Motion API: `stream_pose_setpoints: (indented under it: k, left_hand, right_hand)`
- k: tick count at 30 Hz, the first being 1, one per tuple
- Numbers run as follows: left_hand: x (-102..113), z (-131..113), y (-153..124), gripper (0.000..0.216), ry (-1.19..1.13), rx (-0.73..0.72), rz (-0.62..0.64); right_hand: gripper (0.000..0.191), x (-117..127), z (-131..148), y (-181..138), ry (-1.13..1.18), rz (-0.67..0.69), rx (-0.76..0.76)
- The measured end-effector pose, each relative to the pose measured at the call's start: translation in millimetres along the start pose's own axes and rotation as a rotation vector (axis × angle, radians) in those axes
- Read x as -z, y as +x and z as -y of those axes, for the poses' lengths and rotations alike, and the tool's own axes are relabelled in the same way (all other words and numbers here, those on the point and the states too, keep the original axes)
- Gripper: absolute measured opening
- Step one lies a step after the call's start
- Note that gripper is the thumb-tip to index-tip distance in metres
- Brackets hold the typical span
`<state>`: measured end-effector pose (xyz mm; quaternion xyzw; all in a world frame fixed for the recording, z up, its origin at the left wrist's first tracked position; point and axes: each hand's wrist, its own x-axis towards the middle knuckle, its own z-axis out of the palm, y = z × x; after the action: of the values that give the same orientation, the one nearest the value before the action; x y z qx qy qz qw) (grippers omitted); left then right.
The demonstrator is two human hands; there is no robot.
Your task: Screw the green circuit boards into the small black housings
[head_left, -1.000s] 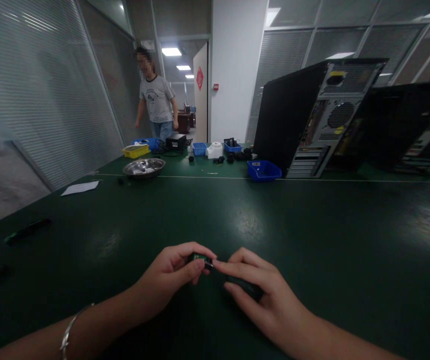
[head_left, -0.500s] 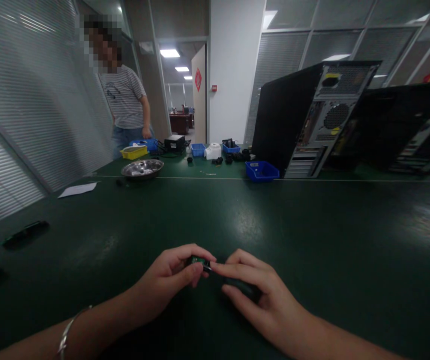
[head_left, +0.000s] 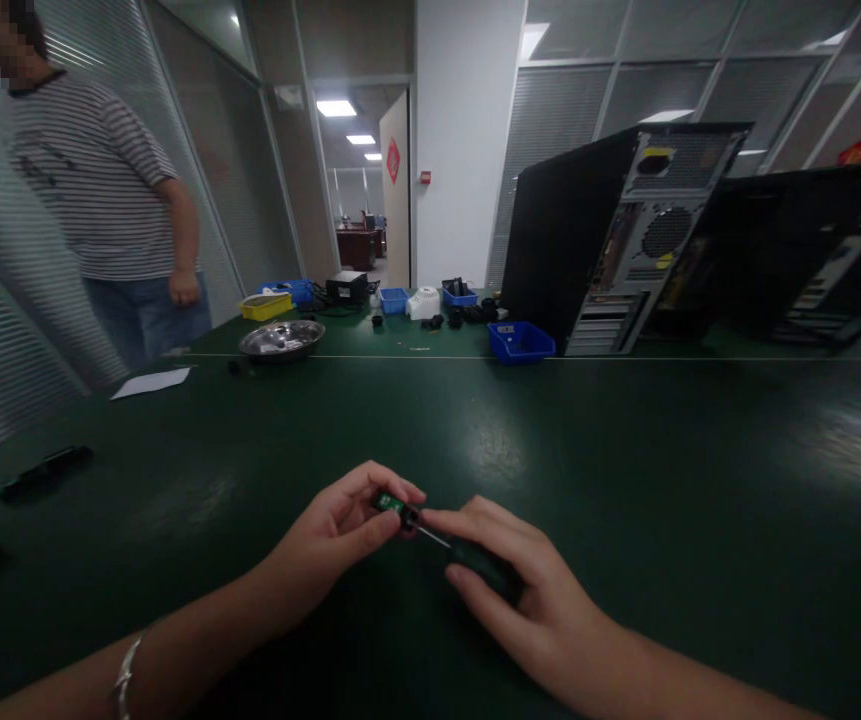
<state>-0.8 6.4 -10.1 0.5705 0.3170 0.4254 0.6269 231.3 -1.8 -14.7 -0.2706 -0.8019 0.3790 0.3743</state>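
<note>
Between the thumb and fingers of my left hand [head_left: 351, 525] is a small black part with a green circuit board [head_left: 391, 502]. Its exact kind does not show. My right hand [head_left: 520, 570] is wrapped round the dark handle of a screwdriver [head_left: 484, 568]. The thin metal shaft points left, and its tip meets the near end of the small part. My right index finger reaches along the shaft to the part. Both hands are just above the green tabletop [head_left: 370, 420].
A blue bin [head_left: 521, 342] and a black computer case [head_left: 587, 230] stand across the table. A metal bowl [head_left: 281, 340], a yellow tray [head_left: 266, 306] and a paper sheet [head_left: 151, 383] lie farther left. A dark object [head_left: 46, 472] lies at left. A person [head_left: 107, 200] is beyond the table.
My left hand has risen slightly with the small part and tilted it, and more of the screwdriver shaft shows. The person has come nearer, towards the left.
</note>
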Motion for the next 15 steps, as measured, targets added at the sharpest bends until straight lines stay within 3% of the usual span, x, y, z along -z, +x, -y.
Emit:
stream_pose_setpoints:
  k: [5,10,15]
  left_hand:
    - [1.6,5.3,1.1,0.012,-0.044,-0.039,-0.01]
    - [3.4,7.5,1.4,0.036,-0.109,0.036,-0.032]
    - [3.6,9.5,0.1,0.026,-0.016,0.058,-0.018]
  right_hand:
    - [0.041,-0.1,0.8,0.5,0.007,-0.01,0.012]
    - [0.041,-0.3,-1.1,0.5,-0.016,-0.011,0.006]
    - [0.04,-0.2,-0.4,0.6,-0.015,-0.014,0.019]
